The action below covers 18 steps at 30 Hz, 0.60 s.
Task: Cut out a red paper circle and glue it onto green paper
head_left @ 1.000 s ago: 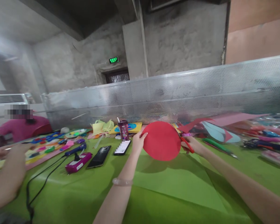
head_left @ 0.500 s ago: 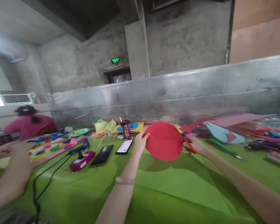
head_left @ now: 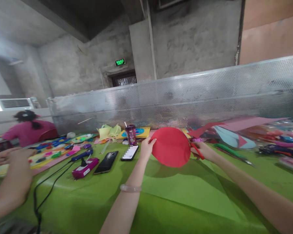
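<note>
A round sheet of red paper point(head_left: 171, 148) is held up above the green table, its flat face toward me. My left hand point(head_left: 147, 148) pinches its left edge between thumb and fingers; a pale bangle point(head_left: 131, 188) circles that wrist. At the disc's right edge, my right hand point(head_left: 202, 150) is closed around red-handled scissors point(head_left: 197, 150). The blades are mostly hidden, so whether they touch the paper is unclear. Beneath lies a large light-green sheet point(head_left: 185, 195) on the tabletop.
Two phones point(head_left: 106, 162), a purple power strip point(head_left: 85, 168) with black cables and a lidded cup point(head_left: 131, 135) stand left. Green-handled scissors point(head_left: 231, 152) and paper scraps point(head_left: 234, 136) lie right. A co-worker's arms point(head_left: 14, 175) rest at far left. A perforated metal panel point(head_left: 161, 100) runs behind.
The whole view has shifted very slightly. Both hands, the red disc and the scissors keep nearly the same positions.
</note>
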Each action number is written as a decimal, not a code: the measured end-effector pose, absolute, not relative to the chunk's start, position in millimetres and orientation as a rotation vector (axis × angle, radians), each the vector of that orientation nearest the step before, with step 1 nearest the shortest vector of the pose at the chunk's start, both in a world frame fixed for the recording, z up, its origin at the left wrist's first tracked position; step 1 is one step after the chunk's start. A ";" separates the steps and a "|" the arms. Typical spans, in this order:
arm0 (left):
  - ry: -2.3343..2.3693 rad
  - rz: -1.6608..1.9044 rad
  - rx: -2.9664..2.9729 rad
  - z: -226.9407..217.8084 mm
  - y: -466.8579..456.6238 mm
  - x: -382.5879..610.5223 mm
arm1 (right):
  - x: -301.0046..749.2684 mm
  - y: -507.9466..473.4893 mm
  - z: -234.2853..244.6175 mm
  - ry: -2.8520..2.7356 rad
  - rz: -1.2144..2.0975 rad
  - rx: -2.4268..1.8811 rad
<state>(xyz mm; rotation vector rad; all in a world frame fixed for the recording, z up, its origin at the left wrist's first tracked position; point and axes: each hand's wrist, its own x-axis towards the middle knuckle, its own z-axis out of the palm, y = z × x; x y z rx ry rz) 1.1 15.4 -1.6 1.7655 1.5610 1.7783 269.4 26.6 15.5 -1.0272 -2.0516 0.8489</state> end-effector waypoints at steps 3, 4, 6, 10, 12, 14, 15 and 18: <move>1.564 1.781 1.772 -0.7 15.7 0.9 | 269.9 27.0 14.7 -2.053 0.851 -1.017; 1.563 1.783 1.775 -0.4 15.6 0.9 | 270.1 27.2 14.5 -2.054 0.852 -1.013; 1.562 1.790 1.784 0.0 15.4 0.9 | 270.2 27.6 14.3 -2.059 0.855 -1.004; 1.550 1.808 1.803 -0.6 15.4 0.8 | 269.6 27.1 15.8 -2.060 0.852 -0.998; 1.539 1.813 1.810 -1.4 16.0 0.5 | 269.0 25.9 17.2 -2.056 0.850 -0.998; 1.530 1.816 1.811 -2.3 16.9 -0.1 | 268.5 24.1 18.7 -2.055 0.851 -0.997; 1.524 1.818 1.810 -2.7 17.4 -0.5 | 268.3 23.2 19.4 -2.056 0.852 -0.996; 1.498 1.821 1.809 -3.6 18.7 -2.0 | 268.3 20.7 20.6 -2.055 0.861 -0.993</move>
